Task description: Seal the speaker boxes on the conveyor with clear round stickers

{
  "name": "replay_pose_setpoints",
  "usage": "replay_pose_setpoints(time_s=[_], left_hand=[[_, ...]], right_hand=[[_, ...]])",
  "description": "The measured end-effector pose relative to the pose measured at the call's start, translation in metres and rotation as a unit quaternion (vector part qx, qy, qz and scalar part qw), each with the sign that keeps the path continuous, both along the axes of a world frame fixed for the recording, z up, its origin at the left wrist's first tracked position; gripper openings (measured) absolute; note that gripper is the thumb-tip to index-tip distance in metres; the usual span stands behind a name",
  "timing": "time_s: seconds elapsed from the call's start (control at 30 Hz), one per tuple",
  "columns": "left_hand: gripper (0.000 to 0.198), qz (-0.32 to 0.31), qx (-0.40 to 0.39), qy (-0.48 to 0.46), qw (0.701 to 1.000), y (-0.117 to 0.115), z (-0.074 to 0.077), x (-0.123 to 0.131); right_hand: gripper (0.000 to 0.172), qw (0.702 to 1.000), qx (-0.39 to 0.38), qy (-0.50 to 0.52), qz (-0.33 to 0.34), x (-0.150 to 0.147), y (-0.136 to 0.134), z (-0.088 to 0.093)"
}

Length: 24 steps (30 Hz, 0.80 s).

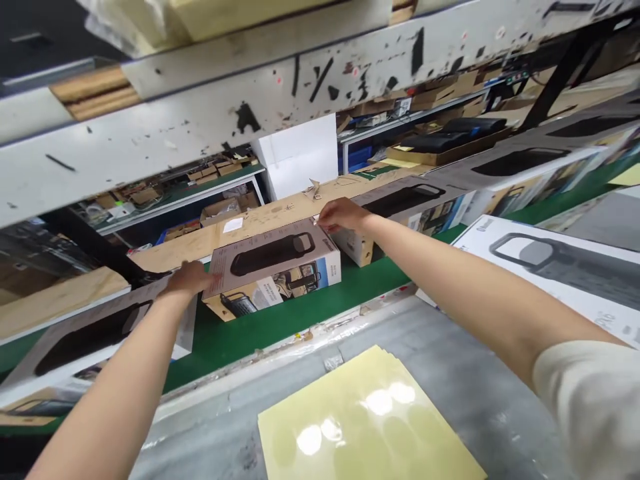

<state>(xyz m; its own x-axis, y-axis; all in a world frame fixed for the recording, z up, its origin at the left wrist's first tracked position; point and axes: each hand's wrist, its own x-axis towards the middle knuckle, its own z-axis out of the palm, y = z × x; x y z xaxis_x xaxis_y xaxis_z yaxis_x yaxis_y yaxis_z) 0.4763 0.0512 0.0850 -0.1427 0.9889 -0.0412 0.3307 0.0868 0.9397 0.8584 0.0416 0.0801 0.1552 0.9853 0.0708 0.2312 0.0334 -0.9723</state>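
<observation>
A printed box (pixel 273 267) with a dark speaker picture on top lies on the green conveyor belt (pixel 225 343). At its left end is my left hand (pixel 189 279), fingers partly hidden behind the wrist. My right hand (pixel 344 216) is at the box's far right corner, its fingers curled together; anything between them is too small to name. Another printed box (pixel 103 327) lies below my left forearm, and a further box (pixel 395 200) is just beyond my right hand. Yellow sheets (pixel 360 420) with clear round stickers lie on the grey table nearest me.
A white box (pixel 565 273) stands at the right under my right forearm. A scuffed white shelf beam (pixel 210 127) crosses above the belt. A wooden board (pixel 270 213) runs behind the boxes, and more boxes (pixel 520 160) continue along the belt.
</observation>
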Motion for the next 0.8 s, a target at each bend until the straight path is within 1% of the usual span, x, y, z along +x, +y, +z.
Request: replay_pose_setpoints(time_s=[0.03, 0.07, 0.1, 0.13, 0.2, 0.27, 0.33, 0.37, 0.43, 0.53, 0.67, 0.8], left_hand=[[0.035, -0.039, 0.030, 0.053, 0.997, 0.006, 0.007, 0.016], [0.034, -0.087, 0.062, 0.104, 0.989, 0.013, 0.011, 0.035], [0.033, -0.146, 0.097, 0.160, 0.971, 0.020, 0.014, 0.058], [0.032, -0.198, 0.123, 0.188, 0.954, 0.027, 0.014, 0.083], [0.030, -0.266, 0.144, 0.191, 0.934, 0.041, 0.009, 0.135], [0.032, -0.306, 0.151, 0.170, 0.924, 0.056, 0.000, 0.182], [0.035, -0.340, 0.158, 0.146, 0.915, 0.071, -0.009, 0.217], [0.035, -0.357, 0.160, 0.133, 0.911, 0.078, -0.013, 0.229], [0.033, -0.390, 0.157, 0.109, 0.901, 0.089, -0.021, 0.243], [0.028, -0.422, 0.137, 0.091, 0.891, 0.102, -0.033, 0.245], [0.025, -0.422, 0.114, 0.081, 0.895, 0.110, -0.041, 0.240], [0.028, -0.410, 0.113, 0.063, 0.903, 0.112, -0.043, 0.237]], right_hand=[[0.031, 1.000, -0.010, 0.012, 0.002, 0.003, 0.000, -0.003], [0.035, 1.000, -0.017, 0.022, 0.002, 0.004, 0.001, -0.005], [0.041, 0.999, -0.022, 0.028, 0.002, 0.005, 0.002, -0.007], [0.047, 0.999, -0.026, 0.031, 0.001, 0.005, 0.003, -0.009], [0.054, 0.999, -0.027, 0.027, 0.000, 0.007, 0.006, -0.012], [0.054, 1.000, -0.025, 0.016, 0.001, 0.011, 0.008, -0.014], [0.052, 1.000, -0.020, 0.002, 0.011, 0.015, 0.009, -0.016], [0.050, 1.000, -0.018, -0.005, 0.019, 0.017, 0.010, -0.017], [0.049, 0.999, -0.021, -0.018, 0.036, 0.018, 0.013, -0.020], [0.049, 0.998, -0.030, -0.035, 0.049, 0.011, 0.021, -0.028], [0.048, 0.996, -0.021, -0.072, 0.038, -0.002, 0.037, -0.037], [0.051, 0.992, 0.026, -0.124, 0.010, -0.006, 0.053, -0.045]])
